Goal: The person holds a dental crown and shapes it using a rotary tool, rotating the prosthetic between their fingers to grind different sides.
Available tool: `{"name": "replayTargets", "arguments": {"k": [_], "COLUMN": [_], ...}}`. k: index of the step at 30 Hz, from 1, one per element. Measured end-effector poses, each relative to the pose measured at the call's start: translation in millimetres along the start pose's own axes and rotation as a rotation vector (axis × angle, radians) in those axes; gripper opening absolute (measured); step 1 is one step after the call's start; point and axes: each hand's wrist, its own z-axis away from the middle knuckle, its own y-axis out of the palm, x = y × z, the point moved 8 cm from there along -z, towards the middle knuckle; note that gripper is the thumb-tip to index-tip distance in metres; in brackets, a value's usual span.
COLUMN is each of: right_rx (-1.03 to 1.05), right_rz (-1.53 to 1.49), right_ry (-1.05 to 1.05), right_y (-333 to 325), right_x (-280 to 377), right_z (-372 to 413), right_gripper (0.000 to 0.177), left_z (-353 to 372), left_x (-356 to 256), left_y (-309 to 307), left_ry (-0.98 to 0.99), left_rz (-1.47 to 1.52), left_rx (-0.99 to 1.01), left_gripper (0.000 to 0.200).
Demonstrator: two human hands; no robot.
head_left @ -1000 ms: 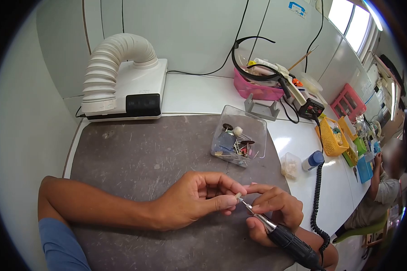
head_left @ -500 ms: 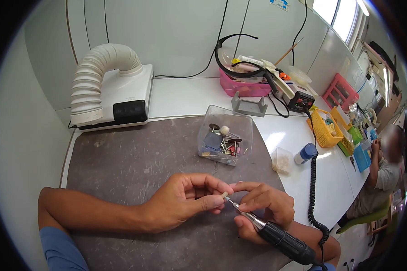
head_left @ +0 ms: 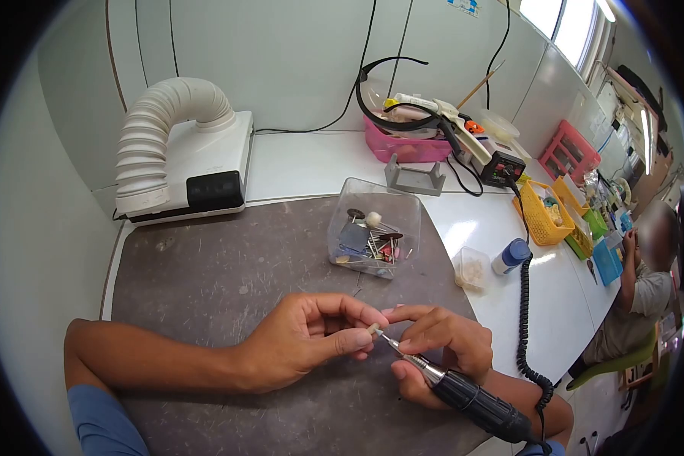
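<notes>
I have my left hand [head_left: 285,353] over the dark mat [head_left: 205,281], thumb and fingertips closed in a pinch on a small pale piece [head_left: 373,328]. It sits between my two hands, raised off the mat, one end poking out past my fingertips. My right hand [head_left: 460,342] is closed round the metal neck of a rotary handpiece [head_left: 475,406], thumb below and fingers above, with the forefinger reaching out beside my left fingertips. I can't tell whether those two fingers touch.

The slim bit [head_left: 388,340] points up at the exposed end of the piece and is at or just beside it; the actual contact is too small to make out, and so is whether the bit is spinning. I judge this to be the step of working that end with the bit. The next move calls for a firm, still pinch and a light, small shift of the handpiece, with my left fingertips clear of the bit.

Beyond my hands, a clear plastic box [head_left: 401,199] of mounted burs and discs [head_left: 380,247] stands on the mat. To its right, on the white tabletop [head_left: 452,215], a small clear tub [head_left: 464,262] stands beside a blue-capped bottle [head_left: 512,256], near the coiled cord [head_left: 523,327].
</notes>
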Motion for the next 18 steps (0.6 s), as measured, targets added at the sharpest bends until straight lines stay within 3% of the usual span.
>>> {"name": "replayTargets", "arguments": {"k": [18], "right_rx": [-0.002], "right_rz": [-0.005], "right_ry": [-0.035], "right_y": [-0.3], "right_x": [1.8], "right_z": [0.1], "right_gripper": [0.021], "left_z": [0.6], "left_x": [-0.7], "left_y": [0.7], "left_ry": [-0.006], "left_rz": [-0.011], "left_rx": [0.003], "left_gripper": [0.021]}}
